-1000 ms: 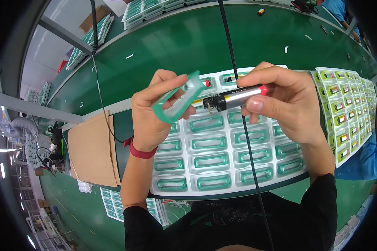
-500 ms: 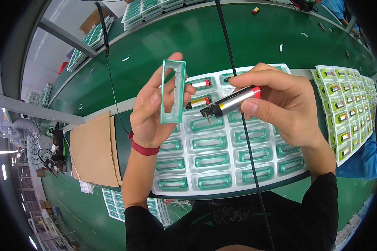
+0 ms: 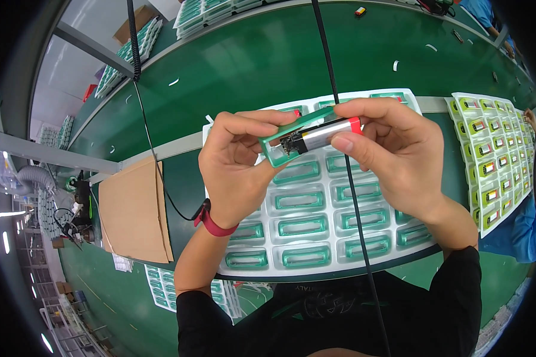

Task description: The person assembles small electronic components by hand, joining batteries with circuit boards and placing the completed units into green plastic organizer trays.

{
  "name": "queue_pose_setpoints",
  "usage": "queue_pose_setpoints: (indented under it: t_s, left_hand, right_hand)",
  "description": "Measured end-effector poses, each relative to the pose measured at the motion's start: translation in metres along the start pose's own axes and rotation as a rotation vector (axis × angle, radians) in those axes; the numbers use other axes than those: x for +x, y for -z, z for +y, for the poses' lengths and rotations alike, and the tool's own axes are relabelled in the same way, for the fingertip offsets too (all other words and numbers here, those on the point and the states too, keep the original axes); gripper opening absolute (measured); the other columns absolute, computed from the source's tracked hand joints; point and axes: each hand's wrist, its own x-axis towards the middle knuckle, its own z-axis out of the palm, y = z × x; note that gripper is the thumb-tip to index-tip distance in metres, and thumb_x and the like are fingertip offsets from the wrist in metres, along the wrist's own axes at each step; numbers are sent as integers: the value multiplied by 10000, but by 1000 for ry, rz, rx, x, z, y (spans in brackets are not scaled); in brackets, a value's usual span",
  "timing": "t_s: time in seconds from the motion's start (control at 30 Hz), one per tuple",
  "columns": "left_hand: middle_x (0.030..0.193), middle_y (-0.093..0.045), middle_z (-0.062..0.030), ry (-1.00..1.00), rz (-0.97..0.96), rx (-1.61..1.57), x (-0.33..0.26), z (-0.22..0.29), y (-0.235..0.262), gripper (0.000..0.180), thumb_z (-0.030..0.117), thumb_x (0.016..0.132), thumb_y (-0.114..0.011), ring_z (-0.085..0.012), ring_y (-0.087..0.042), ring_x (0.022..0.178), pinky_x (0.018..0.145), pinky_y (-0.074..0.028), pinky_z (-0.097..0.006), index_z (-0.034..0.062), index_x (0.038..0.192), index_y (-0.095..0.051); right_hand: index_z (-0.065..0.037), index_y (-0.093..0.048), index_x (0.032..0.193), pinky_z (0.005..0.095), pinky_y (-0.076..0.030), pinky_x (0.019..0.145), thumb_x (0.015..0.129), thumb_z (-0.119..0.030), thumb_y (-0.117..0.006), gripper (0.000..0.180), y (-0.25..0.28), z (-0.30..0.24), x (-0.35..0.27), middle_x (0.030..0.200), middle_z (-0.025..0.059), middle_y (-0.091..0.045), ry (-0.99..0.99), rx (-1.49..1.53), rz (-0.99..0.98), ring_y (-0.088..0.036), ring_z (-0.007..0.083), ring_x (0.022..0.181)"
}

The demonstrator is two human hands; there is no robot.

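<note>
My left hand pinches one end of a green translucent plastic frame between thumb and fingers. In my right hand is a silver battery cell with a red end and a small black circuit board with wires. The board end sits inside or against the frame's opening; how deep, I cannot tell. The red end stays between my right thumb and fingers. Both hands are above a white tray with rows of similar green frames, some of its far pockets hidden by my hands. A red wrist strap circles my left wrist.
Flat cardboard lies to the left. A black cable hangs across the tray; a coiled cord runs to my wrist. At right stands a tray of yellow-green filled frames, with another person's hand beside it. Scraps dot the green bench.
The frame has tilted from upright to slanting and moved right in my left hand. The battery cell's board end has come together with it. My left wrist has turned inward.
</note>
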Motion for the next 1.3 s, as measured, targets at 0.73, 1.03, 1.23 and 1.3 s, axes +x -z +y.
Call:
queue_pose_setpoints:
  t_s: [0.73, 1.03, 1.23, 1.3]
  left_hand:
    - [1103, -590, -196, -130, 105, 257, -16, -9, -11, 505, -92, 680, -785, -243, -610, 1024, 883, -505, -332, 67, 974, -407]
    - [1162, -560, -167, 192, 20, 32, -6, 10, -16, 495, -88, 791, -680, -247, -583, 1103, 898, -517, -327, -70, 1247, -489]
    - [1073, -607, -125, 212, 53, 215, -6, 12, -11, 362, -40, 840, -661, -190, -630, 983, 841, -532, -281, -69, 1188, -569]
    - [1042, -621, -118, 182, 35, 281, -6, 14, -7, 350, -35, 838, -666, -186, -636, 970, 836, -533, -280, -63, 1176, -579]
  right_hand:
    - [-20, -512, 1073, 185, -404, 533, 734, -53, -789, 439, -13, 13, 5, 973, 52, -521, 29, -92, 108, -474, 34, 585]
    - [10, -579, 1097, 235, -507, 626, 778, -82, -758, 378, -12, 28, 7, 915, 54, -590, 100, 175, 113, -588, 80, 755]
    - [0, -585, 1068, 257, -511, 614, 781, -76, -736, 333, -7, 30, 11, 904, 91, -611, 297, -103, 44, -611, 159, 705]
    - [1, -585, 1051, 269, -510, 610, 790, -73, -725, 305, -6, 26, 11, 900, 101, -613, 274, -98, 9, -615, 178, 698]
